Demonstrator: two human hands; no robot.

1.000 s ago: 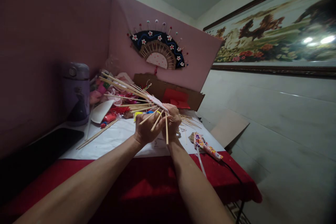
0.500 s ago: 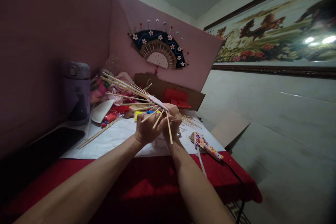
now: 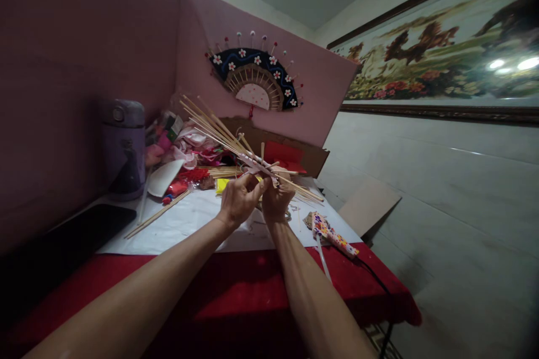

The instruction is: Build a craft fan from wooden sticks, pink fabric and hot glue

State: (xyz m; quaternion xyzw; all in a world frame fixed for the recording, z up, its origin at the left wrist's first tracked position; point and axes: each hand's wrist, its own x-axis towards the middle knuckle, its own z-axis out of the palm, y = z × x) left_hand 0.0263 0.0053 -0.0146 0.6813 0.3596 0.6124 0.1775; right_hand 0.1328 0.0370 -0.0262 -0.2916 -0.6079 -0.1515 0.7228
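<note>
Both hands are raised over the middle of the table, around a fan frame of thin wooden sticks (image 3: 217,129) joined by a pale pink piece (image 3: 257,165). Close to the pink piece's lower edge, my left hand (image 3: 241,197) is closed, its thumb and fingers pinched against the frame. My right hand (image 3: 278,196) is wrapped around the frame's right side. Most sticks fan out up and left, while a few point up and right. Fingertips and part of the pink piece are hidden behind the hands.
A white sheet (image 3: 168,235) covers part of the red tablecloth (image 3: 236,303). A glue gun (image 3: 334,235) with flower-patterned wrapping lies right. At left stand a purple bottle (image 3: 123,151) and a dark flat object (image 3: 101,224). Loose sticks (image 3: 158,214) lie nearby; a finished fan (image 3: 255,78) hangs behind.
The fan frame has been turned in the hands: sticks that pointed toward me now point up and right, and the pink piece faces differently. My left hand has shifted slightly.
</note>
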